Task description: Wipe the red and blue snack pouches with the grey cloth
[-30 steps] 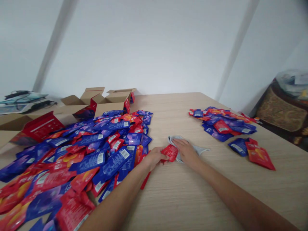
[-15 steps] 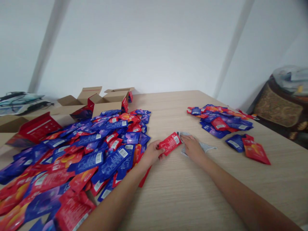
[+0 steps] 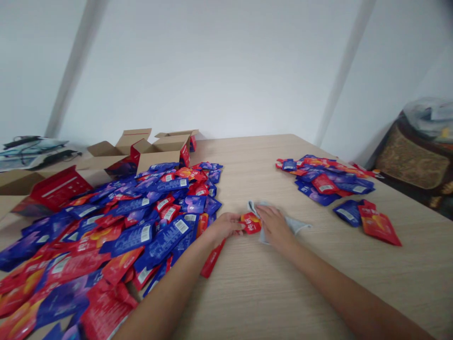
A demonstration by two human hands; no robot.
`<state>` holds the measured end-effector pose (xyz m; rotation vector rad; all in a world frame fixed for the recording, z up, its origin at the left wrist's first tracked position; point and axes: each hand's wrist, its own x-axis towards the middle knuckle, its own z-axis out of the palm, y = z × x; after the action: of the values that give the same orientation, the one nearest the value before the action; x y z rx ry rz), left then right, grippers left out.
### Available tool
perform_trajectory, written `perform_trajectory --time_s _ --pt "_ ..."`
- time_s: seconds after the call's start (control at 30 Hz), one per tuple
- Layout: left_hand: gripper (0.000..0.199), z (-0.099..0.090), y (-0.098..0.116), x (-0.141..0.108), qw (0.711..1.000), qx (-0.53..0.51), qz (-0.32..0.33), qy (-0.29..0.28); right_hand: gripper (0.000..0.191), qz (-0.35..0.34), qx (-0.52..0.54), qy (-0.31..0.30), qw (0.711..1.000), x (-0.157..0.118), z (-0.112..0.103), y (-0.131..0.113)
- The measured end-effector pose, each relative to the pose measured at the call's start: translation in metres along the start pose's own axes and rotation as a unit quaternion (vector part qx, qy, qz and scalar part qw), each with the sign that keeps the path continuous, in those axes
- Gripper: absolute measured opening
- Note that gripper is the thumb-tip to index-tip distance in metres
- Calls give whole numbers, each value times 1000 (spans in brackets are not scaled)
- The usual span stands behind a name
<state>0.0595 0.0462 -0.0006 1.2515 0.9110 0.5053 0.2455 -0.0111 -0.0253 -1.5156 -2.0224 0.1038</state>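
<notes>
My left hand pinches one end of a red pouch, whose orange-printed face is turned up. My right hand is closed on a light grey cloth and lies over the far end of the pouch, covering that part. A trailing corner of the cloth spreads on the table to the right. Just below my left hand a narrow red pouch rests at the edge of a big heap of blue and red pouches.
At the back left stand open cardboard boxes with red outsides. A smaller pile of pouches lies at the right, with a blue pouch and a red one nearer me. A patterned chair stands beyond the table.
The red pouch has turned over from its barcode side to its orange-printed side. My right hand and the cloth have moved left and now overlap the pouch.
</notes>
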Motion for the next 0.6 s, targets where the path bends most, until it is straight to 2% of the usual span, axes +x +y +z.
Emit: perform_trajectory --time_s 0.1,0.2,0.37,0.53,0.6 --pt "16 2 -1 -1 1000 -11 14 -8 60 -53 -2 -68 996 -6 7 -24" --pt "14 3 -2 0 1000 5 19 9 63 -95 21 -107 989 -3 7 -27" --pt "21 6 2 -3 1000 -21 -7 7 58 -17 -21 -83 996 7 -1 -5" --pt "21 12 3 -10 999 -7 -21 -23 56 -82 13 -90 992 2 4 -7" --pt "22 13 5 -12 1000 0 -14 -20 57 -55 -11 -88 995 4 3 -2"
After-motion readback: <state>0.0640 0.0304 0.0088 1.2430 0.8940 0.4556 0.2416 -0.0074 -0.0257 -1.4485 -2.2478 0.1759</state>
